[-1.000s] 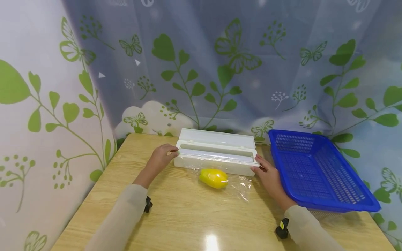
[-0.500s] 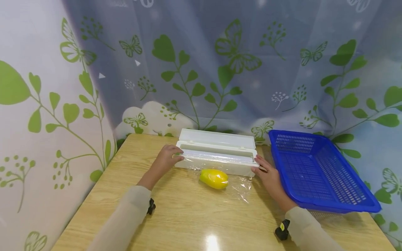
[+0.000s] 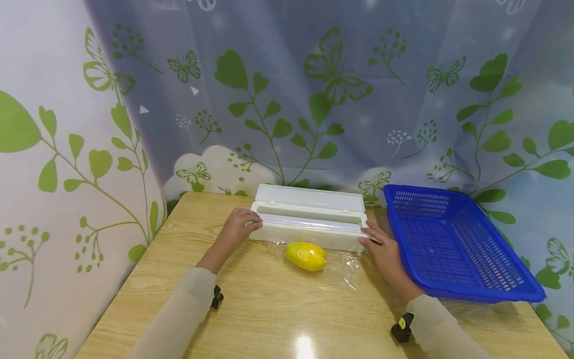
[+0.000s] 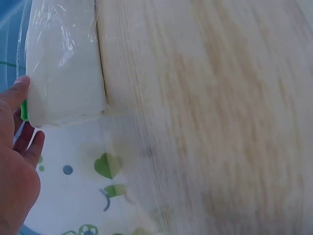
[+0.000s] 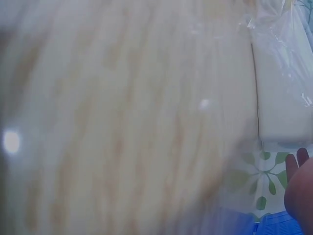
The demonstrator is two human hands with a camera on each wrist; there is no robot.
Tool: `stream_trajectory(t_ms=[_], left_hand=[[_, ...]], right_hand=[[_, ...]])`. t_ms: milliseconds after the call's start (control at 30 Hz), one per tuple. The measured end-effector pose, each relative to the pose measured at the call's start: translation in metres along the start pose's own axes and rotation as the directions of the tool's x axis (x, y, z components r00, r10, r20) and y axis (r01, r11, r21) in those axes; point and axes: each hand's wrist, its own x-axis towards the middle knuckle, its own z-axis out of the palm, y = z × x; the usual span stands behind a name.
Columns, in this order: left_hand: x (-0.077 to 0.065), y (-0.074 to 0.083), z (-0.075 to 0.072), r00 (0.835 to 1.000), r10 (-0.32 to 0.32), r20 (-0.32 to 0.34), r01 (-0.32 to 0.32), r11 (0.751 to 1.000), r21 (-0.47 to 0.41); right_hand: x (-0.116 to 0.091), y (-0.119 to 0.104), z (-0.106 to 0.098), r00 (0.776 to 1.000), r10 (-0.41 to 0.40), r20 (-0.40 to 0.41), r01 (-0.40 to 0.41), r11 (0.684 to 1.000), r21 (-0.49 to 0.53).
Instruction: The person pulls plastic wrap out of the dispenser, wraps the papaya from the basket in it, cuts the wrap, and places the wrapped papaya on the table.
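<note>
A white cling film dispenser box (image 3: 262,233) lies across the back of the table, its lid (image 3: 309,197) folded back and a pale roll (image 3: 309,223) inside. My left hand (image 3: 236,228) grips its left end; in the left wrist view a small green piece (image 4: 23,110) shows between thumb and fingers. At the right end, my right hand (image 3: 384,253) holds the box with its thumb at the front and fingers above. Clear film (image 3: 344,269) hangs over the box front onto the table. A yellow mango-like fruit (image 3: 306,256) lies before the box, amid the film.
A blue plastic basket (image 3: 475,296) stands to the right, close to my right hand. The wooden table (image 3: 269,314) meets a patterned curtain (image 3: 287,99) behind and at the sides. A small black device (image 3: 401,326) hangs at my right wrist.
My left hand has shifted slightly right and onto the left end of the box. The right fingers have moved slightly at the right end. Box, film and fruit stay nearly still.
</note>
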Motion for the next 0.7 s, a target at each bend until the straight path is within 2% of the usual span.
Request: stream_trajectory(t_ms=[200, 367, 433, 533, 700], left_hand=[[-0.002, 0.004, -0.001, 1.000, 0.017, -0.019, -0.017, 1.000, 0.023], [-0.004, 0.005, -0.001, 0.996, 0.060, -0.059, -0.058, 0.997, 0.047], [-0.005, 0.006, -0.001, 0.994, 0.081, -0.074, -0.077, 0.995, 0.060], [-0.009, 0.009, -0.004, 0.992, 0.094, -0.085, -0.087, 0.992, 0.087], [-0.016, 0.015, -0.011, 0.995, 0.062, -0.071, -0.055, 0.993, 0.106]], right_hand=[[-0.001, -0.003, -0.001, 1.000, 0.013, 0.012, -0.014, 1.000, 0.015], [0.003, 0.017, 0.000, 0.999, 0.029, -0.013, -0.029, 1.000, -0.003], [0.004, 0.026, 0.000, 0.999, 0.007, -0.038, -0.008, 0.999, -0.040], [0.001, 0.027, 0.001, 0.996, -0.059, -0.069, 0.051, 0.992, -0.113], [-0.005, 0.021, 0.002, 0.988, -0.129, -0.089, 0.114, 0.981, -0.156]])
